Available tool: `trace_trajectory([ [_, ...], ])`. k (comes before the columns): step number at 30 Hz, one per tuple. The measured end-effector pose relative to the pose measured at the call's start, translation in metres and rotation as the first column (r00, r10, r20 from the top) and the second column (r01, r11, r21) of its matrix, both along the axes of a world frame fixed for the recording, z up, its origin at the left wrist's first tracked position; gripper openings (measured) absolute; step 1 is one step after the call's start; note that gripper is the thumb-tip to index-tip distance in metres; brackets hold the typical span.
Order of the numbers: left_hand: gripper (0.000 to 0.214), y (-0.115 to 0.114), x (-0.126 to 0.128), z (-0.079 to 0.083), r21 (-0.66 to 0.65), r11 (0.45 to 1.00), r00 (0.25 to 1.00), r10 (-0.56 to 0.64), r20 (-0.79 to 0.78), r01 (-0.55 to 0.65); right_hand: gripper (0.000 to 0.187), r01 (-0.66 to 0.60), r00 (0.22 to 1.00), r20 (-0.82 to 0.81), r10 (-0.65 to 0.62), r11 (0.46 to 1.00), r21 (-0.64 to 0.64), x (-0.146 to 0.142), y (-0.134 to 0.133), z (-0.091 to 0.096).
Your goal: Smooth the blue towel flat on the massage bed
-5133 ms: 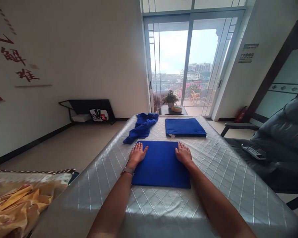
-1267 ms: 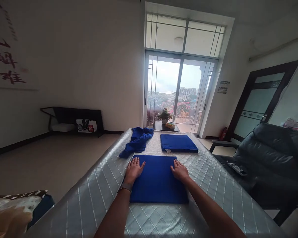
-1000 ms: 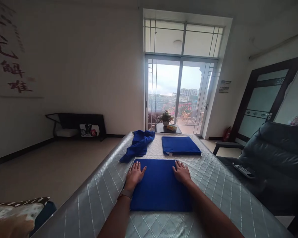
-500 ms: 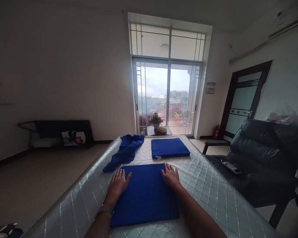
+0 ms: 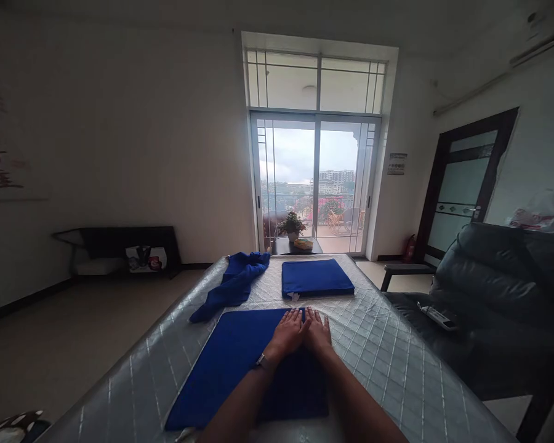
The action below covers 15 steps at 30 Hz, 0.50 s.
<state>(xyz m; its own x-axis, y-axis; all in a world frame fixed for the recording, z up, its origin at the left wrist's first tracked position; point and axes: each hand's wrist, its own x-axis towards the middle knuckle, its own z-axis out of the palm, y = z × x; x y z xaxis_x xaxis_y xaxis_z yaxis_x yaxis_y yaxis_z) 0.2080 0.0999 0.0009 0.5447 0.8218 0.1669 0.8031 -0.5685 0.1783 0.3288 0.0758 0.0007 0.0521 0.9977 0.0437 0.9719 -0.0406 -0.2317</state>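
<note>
A blue cloth (image 5: 233, 354) lies flat in front of me on the silvery quilted table cover (image 5: 378, 357). My left hand (image 5: 287, 332) rests on its far right part, fingers stretched out and palm down. Right beside it, my right hand (image 5: 318, 332) lies flat over the cloth's far right corner, its fingers also extended. The two hands touch or nearly touch at the thumbs. Beyond them is a neat stack of folded blue cloth (image 5: 317, 277) with a small white tag at its near edge. A crumpled blue cloth (image 5: 235, 284) lies at the far left.
A dark leather armchair (image 5: 493, 295) stands to the right, with a pale handheld device (image 5: 437, 316) on its seat. Past the table's far edge is a small stand with a potted plant (image 5: 292, 226). A dark bench (image 5: 120, 243) is along the left wall.
My left hand has moved right, from the cloth's left edge to beside my right hand. The blue cloth now spreads further left at its near side. My right hand stays near its far right corner.
</note>
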Motion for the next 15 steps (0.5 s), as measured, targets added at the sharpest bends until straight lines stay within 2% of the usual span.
trace_trajectory([
  [3,0.059,0.006,0.015,-0.003,0.026,0.997,0.997,-0.07,-0.027,0.071,0.062,-0.024,1.0,0.016,0.024,1.0,0.017,0.003,0.001,-0.004],
  [5,0.06,0.01,0.011,-0.006,0.011,0.999,0.999,-0.03,-0.029,0.03,0.061,-0.014,1.0,0.004,0.014,1.0,0.019,0.003,0.003,-0.005],
  [10,0.075,0.016,-0.025,-0.01,-0.036,0.982,0.983,0.185,-0.004,-0.185,0.059,0.039,0.999,-0.038,-0.039,0.999,0.018,-0.002,0.005,-0.003],
  [15,0.078,0.022,-0.074,-0.01,-0.045,0.94,0.94,0.336,-0.061,-0.339,0.06,0.06,0.997,-0.044,-0.059,0.998,0.01,-0.003,0.005,0.0],
])
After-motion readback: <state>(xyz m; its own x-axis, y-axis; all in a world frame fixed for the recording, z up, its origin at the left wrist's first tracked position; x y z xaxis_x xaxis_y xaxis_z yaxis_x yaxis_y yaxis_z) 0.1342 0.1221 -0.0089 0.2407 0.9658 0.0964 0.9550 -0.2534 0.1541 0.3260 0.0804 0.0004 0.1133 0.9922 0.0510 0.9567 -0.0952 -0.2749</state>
